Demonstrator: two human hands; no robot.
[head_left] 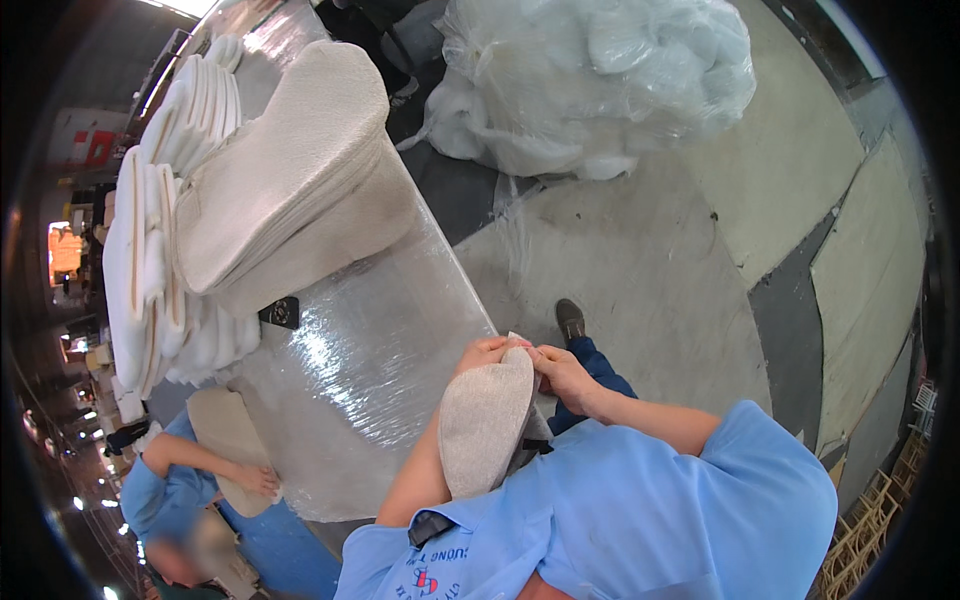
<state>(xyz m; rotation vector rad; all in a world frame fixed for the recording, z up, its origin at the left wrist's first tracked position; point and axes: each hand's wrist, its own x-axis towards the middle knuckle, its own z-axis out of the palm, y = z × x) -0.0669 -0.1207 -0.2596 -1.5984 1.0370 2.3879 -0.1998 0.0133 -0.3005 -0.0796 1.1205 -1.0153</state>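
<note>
A beige woven-fabric cushion cover, curved and narrowing toward its top, hangs against my left forearm in front of my blue shirt. My left hand is closed at the cover's top end. Close beside it, my right hand pinches the same end with its fingertips. A small white and pink piece shows between the fingers of both hands; I cannot tell what it is. Both hands are just off the edge of the plastic-covered table.
Matching beige covers lie stacked on the table beside folded white padding and a small black item. At lower left, a co-worker's hand rests on another beige piece. A clear bag of white filling sits beyond the table.
</note>
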